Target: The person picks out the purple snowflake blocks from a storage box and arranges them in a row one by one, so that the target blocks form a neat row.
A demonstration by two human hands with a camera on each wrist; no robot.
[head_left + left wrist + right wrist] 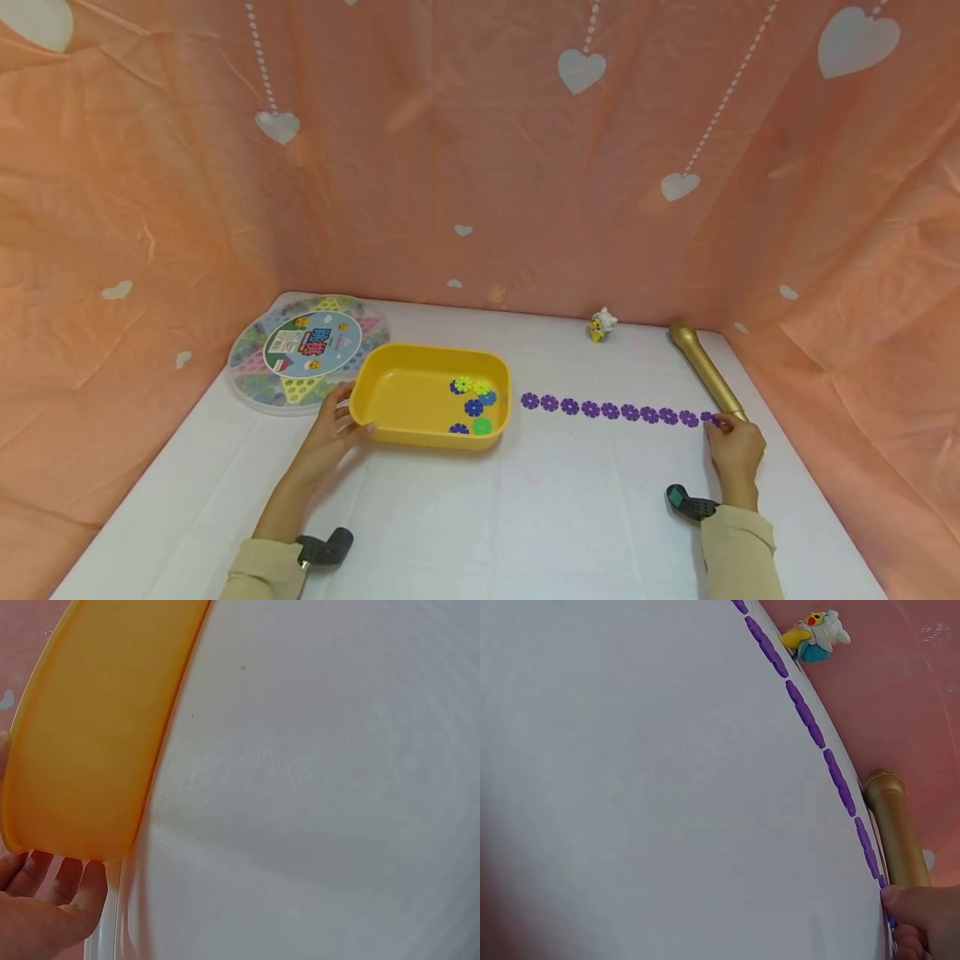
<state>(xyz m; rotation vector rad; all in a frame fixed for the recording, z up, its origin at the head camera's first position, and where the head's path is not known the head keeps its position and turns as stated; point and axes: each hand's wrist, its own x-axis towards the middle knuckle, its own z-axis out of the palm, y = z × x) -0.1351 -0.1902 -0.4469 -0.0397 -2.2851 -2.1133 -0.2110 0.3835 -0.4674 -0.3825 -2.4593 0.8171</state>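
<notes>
A yellow plastic tub (397,435) stands left of centre on the white tabletop. My left hand (326,442) holds its left end, thumb along the front side and fingers at the rim; the left wrist view shows fingertips against the tub's end wall (82,750). Inside the tub lie several flower-shaped discs in yellow, blue and green, among them a green disc (482,427). From the tub's right a row of purple flower-shaped discs (630,412) runs rightward. At its far right end, my right hand (738,457) pinches a purple disc (708,417), partly hidden by the fingers.
A round clear game case (247,367) with a printed label lies behind the tub at left. A gold microphone (701,362) lies just beyond my right hand. At the back edge stands a small white-and-yellow figurine (602,325). Peach curtains (487,167) enclose three sides.
</notes>
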